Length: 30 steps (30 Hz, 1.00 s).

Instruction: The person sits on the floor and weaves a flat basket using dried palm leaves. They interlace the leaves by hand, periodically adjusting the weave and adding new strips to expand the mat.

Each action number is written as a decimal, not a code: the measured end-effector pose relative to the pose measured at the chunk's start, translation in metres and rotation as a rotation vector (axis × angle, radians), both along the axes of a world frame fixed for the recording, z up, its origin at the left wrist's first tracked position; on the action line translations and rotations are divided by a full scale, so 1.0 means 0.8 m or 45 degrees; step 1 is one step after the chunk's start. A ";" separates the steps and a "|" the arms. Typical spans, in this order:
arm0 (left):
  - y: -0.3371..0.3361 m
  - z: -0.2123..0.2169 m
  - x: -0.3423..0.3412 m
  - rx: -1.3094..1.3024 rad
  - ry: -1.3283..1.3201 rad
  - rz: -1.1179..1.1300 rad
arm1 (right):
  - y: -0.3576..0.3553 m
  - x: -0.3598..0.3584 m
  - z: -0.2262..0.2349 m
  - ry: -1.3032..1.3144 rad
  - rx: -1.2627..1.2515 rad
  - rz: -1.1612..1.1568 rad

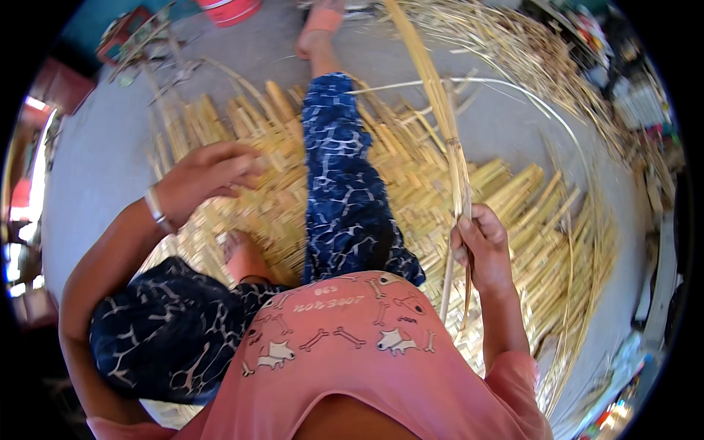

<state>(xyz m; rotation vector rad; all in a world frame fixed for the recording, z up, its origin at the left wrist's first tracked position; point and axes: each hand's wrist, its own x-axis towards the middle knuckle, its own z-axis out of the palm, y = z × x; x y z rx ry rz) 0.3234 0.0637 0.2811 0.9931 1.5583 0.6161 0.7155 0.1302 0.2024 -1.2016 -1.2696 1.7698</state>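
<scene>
My right hand [487, 248] is closed around a few long, pale split-cane strips [442, 117], thumb pressed on them. The strips rise far ahead past the mat, and their lower ends hang beside my pink shirt. Raised over the left part of a woven cane mat [411, 198], my left hand [213, 176] has loosely curved fingers, a little blurred, with nothing visible in them. A bangle circles that wrist. Unwoven strip ends stick out along the mat's far and right edges. My outstretched leg [337, 161] lies across the mat and covers its middle.
A heap of loose strips [543, 59] lies at the far right. One thin strip [546, 110] arcs over the grey floor [95, 161]. A red bucket [229, 10] stands at the far edge. Assorted clutter lines the right side.
</scene>
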 end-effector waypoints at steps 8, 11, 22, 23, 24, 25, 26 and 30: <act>-0.007 0.042 0.023 0.400 -0.400 -0.004 | -0.022 -0.118 0.022 0.133 -0.280 0.751; -0.013 0.047 0.007 0.492 -0.499 0.029 | -0.018 -0.131 0.003 0.057 -0.262 0.709; -0.004 0.004 -0.031 0.259 -0.412 0.518 | 0.062 -0.054 -0.143 -0.687 0.587 0.260; -0.006 0.002 -0.034 0.223 -0.409 0.541 | 0.086 -0.024 -0.174 -0.961 0.754 0.156; -0.008 -0.004 -0.038 0.215 -0.409 0.540 | 0.097 -0.008 -0.180 -1.336 0.918 0.143; -0.009 -0.007 -0.034 0.201 -0.405 0.555 | 0.104 0.013 -0.192 -1.489 0.687 0.075; 0.001 -0.012 -0.034 0.194 -0.431 0.523 | 0.117 0.053 -0.234 -1.566 0.725 0.052; -0.003 -0.038 -0.029 0.186 -0.556 0.477 | 0.106 0.071 -0.278 -1.741 0.890 0.114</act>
